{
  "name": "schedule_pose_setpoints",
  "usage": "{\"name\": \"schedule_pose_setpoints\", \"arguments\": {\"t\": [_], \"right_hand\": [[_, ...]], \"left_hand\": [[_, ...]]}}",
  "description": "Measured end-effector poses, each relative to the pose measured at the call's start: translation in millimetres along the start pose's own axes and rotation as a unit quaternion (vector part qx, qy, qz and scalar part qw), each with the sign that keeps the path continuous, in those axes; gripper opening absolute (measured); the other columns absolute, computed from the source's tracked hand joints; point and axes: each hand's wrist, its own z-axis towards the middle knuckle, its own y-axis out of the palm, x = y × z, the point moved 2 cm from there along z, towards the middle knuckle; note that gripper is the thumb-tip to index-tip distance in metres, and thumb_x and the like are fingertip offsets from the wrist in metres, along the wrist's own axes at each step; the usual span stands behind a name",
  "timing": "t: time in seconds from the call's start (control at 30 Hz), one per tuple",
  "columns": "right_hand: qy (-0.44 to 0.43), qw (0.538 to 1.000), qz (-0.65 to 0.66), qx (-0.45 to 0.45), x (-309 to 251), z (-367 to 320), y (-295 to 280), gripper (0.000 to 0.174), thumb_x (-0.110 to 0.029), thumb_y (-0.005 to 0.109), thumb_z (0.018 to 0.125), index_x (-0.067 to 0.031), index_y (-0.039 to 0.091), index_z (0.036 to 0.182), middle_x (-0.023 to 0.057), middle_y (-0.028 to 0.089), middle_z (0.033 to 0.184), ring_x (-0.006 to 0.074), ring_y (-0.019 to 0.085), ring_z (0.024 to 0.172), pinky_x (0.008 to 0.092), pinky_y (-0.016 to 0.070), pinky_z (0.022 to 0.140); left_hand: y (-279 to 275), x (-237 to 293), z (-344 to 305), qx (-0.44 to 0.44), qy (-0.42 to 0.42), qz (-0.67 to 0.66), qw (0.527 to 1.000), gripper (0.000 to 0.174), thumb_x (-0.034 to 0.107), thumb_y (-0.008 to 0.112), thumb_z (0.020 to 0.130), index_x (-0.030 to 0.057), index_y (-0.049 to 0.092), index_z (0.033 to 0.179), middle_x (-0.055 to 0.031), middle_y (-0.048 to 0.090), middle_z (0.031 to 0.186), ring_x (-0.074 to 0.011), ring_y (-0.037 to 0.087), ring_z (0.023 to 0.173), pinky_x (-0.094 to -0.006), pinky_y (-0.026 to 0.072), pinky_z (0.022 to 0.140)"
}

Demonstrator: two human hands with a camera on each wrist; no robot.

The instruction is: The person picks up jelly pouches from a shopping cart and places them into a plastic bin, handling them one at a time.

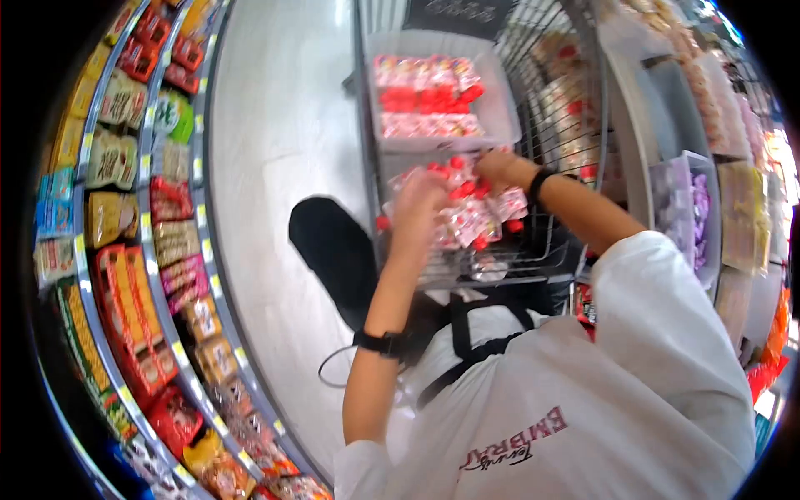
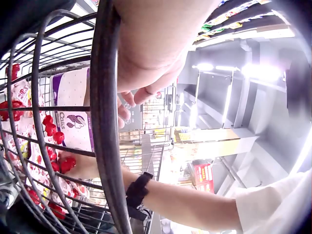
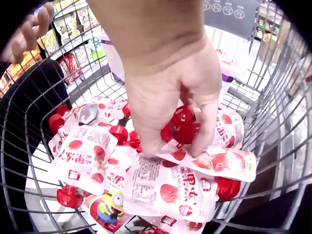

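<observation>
A pile of strawberry jelly pouches (image 3: pixel 168 192) with red caps lies in a wire shopping cart (image 3: pixel 29 161). My right hand (image 3: pixel 170 92) reaches down into the pile, its fingers and thumb curled round the red caps (image 3: pixel 185 129) of pouches. In the head view my left hand (image 1: pixel 421 204) is blurred over the near left part of the pile. The left wrist view shows this hand (image 2: pixel 151 73) above the cart's rim, fingers loosely bent and holding nothing. Beyond the pile, a whitish bin (image 1: pixel 502 100) holds rows of similar pouches.
Shelves of packaged snacks (image 1: pixel 112 158) line the aisle on the left. Along the right side stand more bins, one with purple packets (image 1: pixel 700 217). The cart's dark rim bar (image 2: pixel 108 97) runs close beside the left wrist. A dark-clothed leg (image 1: pixel 333 258) is left of the cart.
</observation>
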Motion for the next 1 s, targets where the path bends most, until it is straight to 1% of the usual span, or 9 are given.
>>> {"name": "schedule_pose_setpoints", "arguments": {"t": [0.1, 0.13, 0.2, 0.3, 0.33, 0.5, 0.8, 0.93, 1.0], "right_hand": [[0.028, 0.978, -0.046, 0.201, 4, 9, 45, 0.034, -0.019, 0.069, 0.067, -0.0012, 0.065, 0.096, 0.0184, 0.062, 0.099, 0.0344, 0.059, 0.093, 0.0459, 0.0471, 0.084], [0.081, 0.955, -0.028, 0.284, 12, 23, 66, 0.04, -0.018, 0.068, 0.068, -0.002, 0.061, 0.104, 0.0169, 0.063, 0.098, 0.0338, 0.061, 0.089, 0.0491, 0.047, 0.081], [0.172, 0.97, -0.002, 0.171, 4, 19, 48, 0.042, -0.02, 0.065, 0.073, -0.0013, 0.059, 0.11, 0.0155, 0.062, 0.093, 0.0317, 0.061, 0.086, 0.0491, 0.0485, 0.072], [0.184, 0.948, 0.069, 0.252, 1, 9, 53, 0.041, -0.027, 0.075, 0.063, -0.0007, 0.066, 0.093, 0.018, 0.058, 0.094, 0.0318, 0.061, 0.084, 0.0421, 0.05, 0.069], [0.168, 0.948, 0.072, 0.26, -4, 5, 44, 0.018, -0.016, 0.059, 0.078, -0.0001, 0.063, 0.086, 0.023, 0.062, 0.092, 0.0364, 0.065, 0.079, 0.0448, 0.052, 0.063], [0.228, 0.939, 0.011, 0.257, -16, 4, 26, 0.019, -0.014, 0.06, 0.078, -0.0017, 0.07, 0.088, 0.0186, 0.066, 0.084, 0.0285, 0.068, 0.081, 0.0396, 0.0546, 0.065], [0.11, 0.969, 0.153, 0.161, -49, -66, -86, 0.019, -0.016, 0.072, 0.065, -0.003, 0.07, 0.079, 0.0134, 0.069, 0.077, 0.0296, 0.068, 0.077, 0.0403, 0.0546, 0.066], [0.076, 0.976, 0.184, 0.089, -79, -113, -150, 0.025, -0.019, 0.079, 0.059, -0.0034, 0.07, 0.077, 0.0129, 0.068, 0.074, 0.0281, 0.067, 0.073, 0.0415, 0.0526, 0.064], [-0.084, 0.97, 0.2, 0.105, -90, -130, -172, 0.026, -0.02, 0.079, 0.058, -0.0032, 0.071, 0.076, 0.0136, 0.067, 0.071, 0.0273, 0.065, 0.069, 0.0401, 0.0501, 0.062]], "left_hand": [[-3, -9, 7, -0.01, 0.01, -0.031, 0.999, 0.035, 0.009, 0.053, 0.089, 0.0067, 0.053, 0.124, -0.0034, 0.061, 0.106, -0.0116, 0.06, 0.093, -0.0257, 0.0494, 0.075], [6, -5, 5, 0.028, 0.019, -0.03, 0.999, 0.044, 0.008, 0.056, 0.086, 0.0085, 0.05, 0.129, -0.0017, 0.061, 0.094, -0.0094, 0.059, 0.073, -0.0203, 0.0454, 0.057], [2, -6, 7, -0.019, 0.015, -0.029, 0.999, 0.04, 0.006, 0.053, 0.087, 0.0081, 0.05, 0.127, -0.0025, 0.06, 0.098, -0.0113, 0.06, 0.08, -0.0222, 0.0469, 0.062], [8, 4, -2, -0.031, 0.017, 0.0, 0.999, 0.017, 0.006, 0.049, 0.089, 0.0087, 0.053, 0.105, -0.0032, 0.06, 0.097, -0.0127, 0.061, 0.08, -0.023, 0.0471, 0.063], [10, 7, -4, -0.035, 0.007, 0.004, 0.999, 0.016, 0.006, 0.047, 0.09, 0.0088, 0.053, 0.104, -0.004, 0.06, 0.097, -0.0138, 0.062, 0.08, -0.0234, 0.0474, 0.064], [5, 5, -2, -0.012, 0.012, 0.022, 1.0, 0.018, 0.005, 0.048, 0.088, 0.0093, 0.054, 0.105, -0.0049, 0.061, 0.099, -0.0157, 0.063, 0.081, -0.0252, 0.0491, 0.066], [14, 3, -4, -0.029, 0.066, 0.137, 0.988, 0.019, 0.011, 0.058, 0.087, 0.0105, 0.054, 0.105, 0.0009, 0.059, 0.103, -0.0111, 0.057, 0.094, -0.0242, 0.0478, 0.072], [10, -2, 1, -0.054, 0.162, 0.17, 0.971, 0.044, 0.012, 0.066, 0.085, 0.0044, 0.047, 0.124, -0.0088, 0.051, 0.124, -0.0204, 0.047, 0.119, -0.032, 0.0343, 0.102], [24, 5, -6, -0.075, 0.214, 0.185, 0.956, 0.051, 0.012, 0.066, 0.084, 0.0036, 0.044, 0.129, -0.0093, 0.05, 0.127, -0.0205, 0.045, 0.122, -0.0324, 0.0335, 0.103]]}}
